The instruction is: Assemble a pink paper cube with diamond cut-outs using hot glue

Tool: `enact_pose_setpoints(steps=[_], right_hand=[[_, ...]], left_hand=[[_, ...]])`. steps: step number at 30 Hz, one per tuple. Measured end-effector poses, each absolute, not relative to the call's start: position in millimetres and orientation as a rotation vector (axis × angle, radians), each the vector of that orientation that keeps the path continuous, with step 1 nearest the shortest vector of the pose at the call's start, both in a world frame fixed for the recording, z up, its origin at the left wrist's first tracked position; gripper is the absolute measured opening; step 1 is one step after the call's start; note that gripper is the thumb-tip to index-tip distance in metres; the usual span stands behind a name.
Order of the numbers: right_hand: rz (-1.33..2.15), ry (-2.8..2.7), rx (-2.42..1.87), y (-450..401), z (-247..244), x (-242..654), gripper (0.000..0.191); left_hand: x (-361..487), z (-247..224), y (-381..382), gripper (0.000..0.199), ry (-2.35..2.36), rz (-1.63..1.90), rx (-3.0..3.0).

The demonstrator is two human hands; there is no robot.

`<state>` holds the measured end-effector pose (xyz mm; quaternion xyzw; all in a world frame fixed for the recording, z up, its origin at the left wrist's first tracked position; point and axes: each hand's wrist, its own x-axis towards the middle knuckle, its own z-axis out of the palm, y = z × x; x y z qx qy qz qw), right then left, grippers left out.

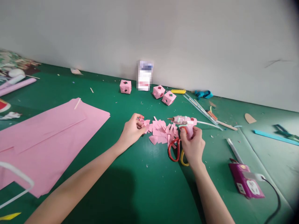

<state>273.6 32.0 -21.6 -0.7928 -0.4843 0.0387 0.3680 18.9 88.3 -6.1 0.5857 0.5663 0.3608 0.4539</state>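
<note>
My right hand [193, 143] grips a pink glue gun [190, 123], whose nozzle points left above the table. Scissors with red and yellow handles [174, 152] lie just beside that hand. A heap of cut pink paper pieces [160, 130] sits between my hands. At the heap's left edge, my left hand [132, 129] has its fingers curled together on a small pink paper piece [146, 123]. Beyond them stand a pink paper cube [125, 86] and two more [158, 92] with diamond-shaped holes.
Large pink paper sheets [53, 140] cover the left of the green table [149, 186]. A purple power socket [246, 180] with a black cable lies at right. Clear sticks [202, 110] and blue strips [275, 137] are behind it. A blurred card [144, 76] leans on the wall.
</note>
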Motion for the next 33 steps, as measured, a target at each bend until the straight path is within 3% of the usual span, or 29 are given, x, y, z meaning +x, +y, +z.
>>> enact_pose_setpoints(steps=[5, 10, 15, 33], right_hand=[[0.180, -1.382, -1.946, 24.1, -29.7, 254.0, 0.057], [-0.020, -1.537, -1.865, 19.7, -39.0, 245.3, 0.031], [-0.165, -1.692, -1.740, 18.6, -43.5, 247.1, 0.024], [-0.239, -1.789, -1.695, 17.5, -43.9, 248.4, 0.018]], left_hand=[[17.6, -7.7, 85.1, 0.034, 1.415, 0.882, 1.449], [17.6, -0.1, 81.2, 0.033, 1.405, 0.875, 1.479], [18.5, 2.5, 78.4, 0.034, 1.388, 0.868, 1.476], [18.6, 2.8, 77.6, 0.034, 1.404, 0.874, 1.507]])
